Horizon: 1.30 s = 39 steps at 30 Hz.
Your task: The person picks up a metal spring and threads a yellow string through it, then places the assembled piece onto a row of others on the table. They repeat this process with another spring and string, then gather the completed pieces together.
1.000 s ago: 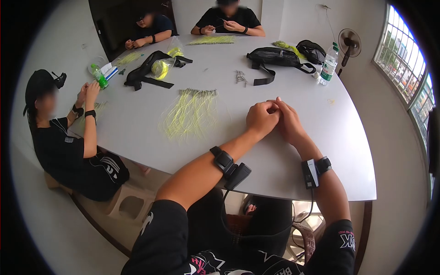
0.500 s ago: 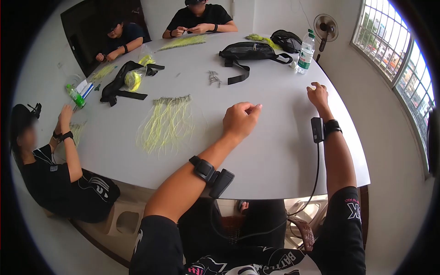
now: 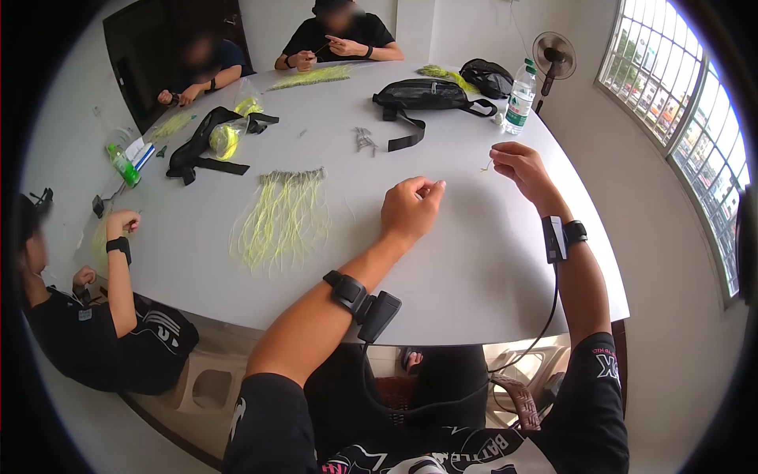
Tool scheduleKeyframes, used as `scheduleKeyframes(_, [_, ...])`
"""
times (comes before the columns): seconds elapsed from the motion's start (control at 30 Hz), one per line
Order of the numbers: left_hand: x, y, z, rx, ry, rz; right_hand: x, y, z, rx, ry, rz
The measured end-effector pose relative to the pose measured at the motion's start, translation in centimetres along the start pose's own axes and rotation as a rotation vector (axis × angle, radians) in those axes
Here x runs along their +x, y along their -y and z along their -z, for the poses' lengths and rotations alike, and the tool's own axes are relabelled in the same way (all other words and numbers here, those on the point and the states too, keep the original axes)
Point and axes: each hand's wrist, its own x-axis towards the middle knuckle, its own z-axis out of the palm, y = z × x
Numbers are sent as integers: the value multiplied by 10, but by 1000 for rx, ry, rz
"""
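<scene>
- Left hand point(image 3: 409, 209): loosely fisted, knuckles up, thumb and forefinger tips pinched together at its far end; forearm stretched forward, band on the wrist.
- Right hand point(image 3: 517, 164): raised, fingers curled, thumb and forefinger tips pinched toward the left hand; wrist bent, band on it.
- Hands well apart.

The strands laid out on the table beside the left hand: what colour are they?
Yellow-green strands, seen in the head view.

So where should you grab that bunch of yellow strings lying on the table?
Probably at the dark bound strip along the top of the yellow strings, the edge farthest from the person. The strands are joined only there and fan out loose toward the near table edge. Reaching over with the left hand, which is nearer, and pinching that strip from above should lift them together.
</scene>
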Motion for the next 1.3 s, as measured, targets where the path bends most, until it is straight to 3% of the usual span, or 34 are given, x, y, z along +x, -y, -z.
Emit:
scheduleKeyframes(0.13, [4,3,-1,-270,-22,-113,-55,23,-46,373,168,-25])
scheduleKeyframes(0.2, [7,0,7,-631,195,0,-73,21,-59,337,152,-18])
scheduleKeyframes(0.33, [4,-7,13,-812,395,174,-79,0,-68,353,105,22])
scheduleKeyframes(0.47, [-3,-14,10,-649,408,173,-79,-7,-69,359,123,52])
scheduleKeyframes(0.7, [-1,-11,12,-657,462,201,-82,-5,-67,336,48,67])
scheduleKeyframes(1.3, [-3,-9,7,-602,307,135,-85,-3,-70,212,92,91])
